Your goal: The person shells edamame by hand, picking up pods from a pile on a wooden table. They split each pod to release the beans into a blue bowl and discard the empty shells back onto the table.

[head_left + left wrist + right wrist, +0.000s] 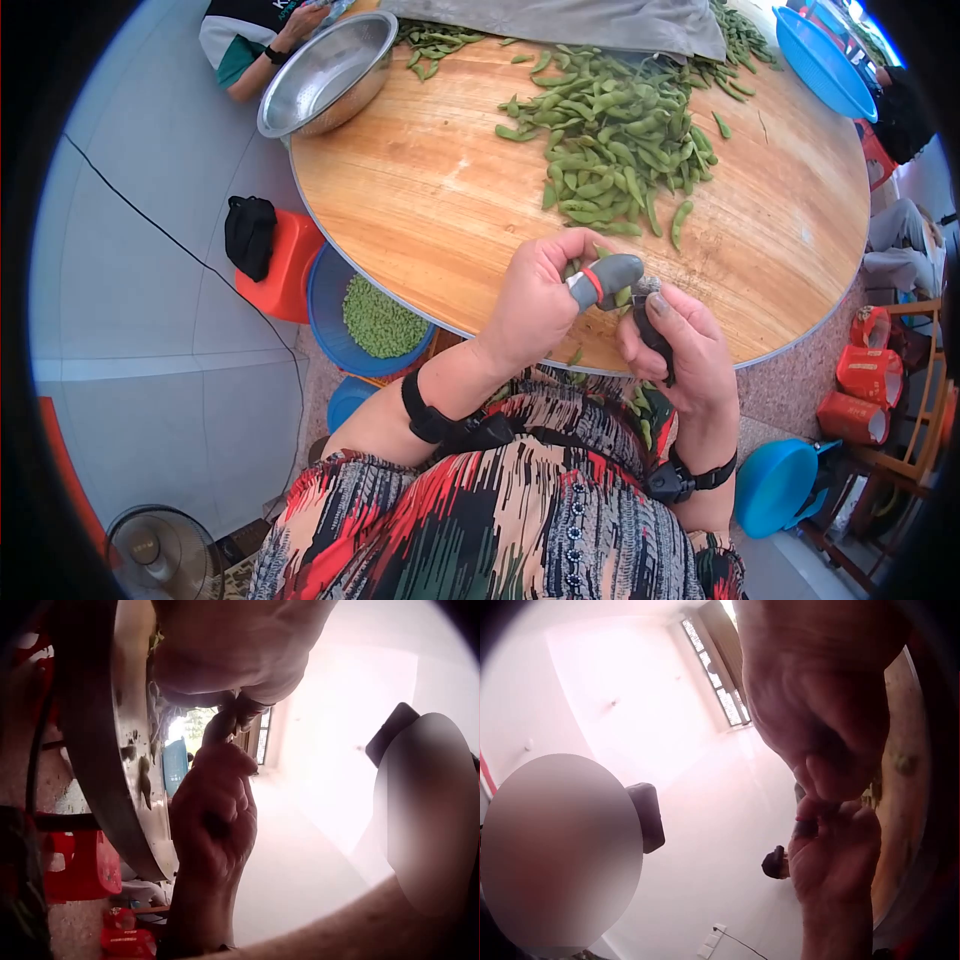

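Note:
In the head view, my left hand pinches a green soybean pod at the table's near edge. A grey finger cover with a red band sits on one of its fingers. My right hand grips a small black-handled tool, its metal end right at the pod. Fingers of both hands meet there and partly hide the pod. Beyond them a heap of soybean pods lies on the round wooden table. Both wrist views show the hands close together in shadow, the right hand below the left.
A steel basin stands at the table's left edge, a blue basket at the far right. Below, a blue tub contains shelled beans, near a red stool. Grey cloth covers pods at the back. Other people sit around.

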Available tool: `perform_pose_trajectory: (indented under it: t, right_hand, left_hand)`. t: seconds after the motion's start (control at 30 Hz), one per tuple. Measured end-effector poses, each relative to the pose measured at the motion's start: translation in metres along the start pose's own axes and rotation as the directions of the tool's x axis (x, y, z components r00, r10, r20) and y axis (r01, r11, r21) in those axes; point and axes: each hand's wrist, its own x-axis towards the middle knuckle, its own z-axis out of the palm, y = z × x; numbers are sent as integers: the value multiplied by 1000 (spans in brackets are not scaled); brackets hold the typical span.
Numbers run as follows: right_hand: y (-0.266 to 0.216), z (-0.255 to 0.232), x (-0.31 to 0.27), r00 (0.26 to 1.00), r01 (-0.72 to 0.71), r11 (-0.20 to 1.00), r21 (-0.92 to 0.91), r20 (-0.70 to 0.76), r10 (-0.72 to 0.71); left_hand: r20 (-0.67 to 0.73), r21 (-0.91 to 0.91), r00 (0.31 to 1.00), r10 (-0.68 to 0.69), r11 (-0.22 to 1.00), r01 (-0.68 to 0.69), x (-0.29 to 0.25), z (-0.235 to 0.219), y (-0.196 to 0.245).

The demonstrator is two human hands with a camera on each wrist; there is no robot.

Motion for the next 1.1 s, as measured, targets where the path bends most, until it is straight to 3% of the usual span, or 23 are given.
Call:
perform_pose_trajectory:
  t: [0.27,0.37,0.43,0.47,0.53,0.57,0.6,0.63,0.67,0.7,0.77,0.9,0.97,1.03,1.1]
  right_hand:
    - [3,1,2,999,-20,999,-50,-43,18]
    - [2,3,-1,998,-66,996,64,6,66]
    - [2,1,-2,987,-120,977,177,127,99]
    - [2,1,-2,987,-121,977,176,127,99]
    - [6,2,1,999,-36,998,56,2,36]
    - [9,1,3,999,-36,998,55,2,36]
    - [12,1,6,983,127,934,-334,-85,-165]
    - [13,2,8,922,223,699,-679,-85,-377]
    - [8,6,7,915,190,658,-728,-112,-388]
    - [3,6,7,915,193,654,-731,-108,-390]
    - [-6,4,8,960,29,947,-319,-254,-115]
    - [-5,7,14,966,26,978,-208,-245,-77]
    - [2,9,20,923,30,774,-632,-280,-264]
    - [-3,1,24,935,13,729,-685,-250,-252]
    - [-15,-3,35,797,-45,348,-937,-243,-552]
  left_hand:
    - [-3,137,1000,-10,990,10,-3,-5,-7]
    - [101,-13,995,-6,1000,8,-4,-5,-6]
    - [281,-190,959,41,982,14,-2,-11,-8]
    - [281,-191,959,42,982,13,-1,-12,-7]
    - [274,-199,956,-102,967,160,0,-12,-4]
    - [274,-199,956,-101,967,159,-1,-9,-3]
    - [204,-83,975,-87,991,106,-1,-5,-2]
    - [135,38,989,-61,998,57,-1,-2,-1]
    - [93,89,994,-60,995,52,2,-5,-6]
    - [93,87,994,-55,995,46,3,-4,-5]
    - [69,65,996,-56,997,51,4,-4,-1]
    - [113,-45,992,-64,997,69,7,-9,3]
    - [97,-104,982,-163,979,173,9,-15,-4]
    - [63,-68,994,-91,993,95,13,-15,-12]
    - [28,-28,999,-20,999,21,13,-13,-14]
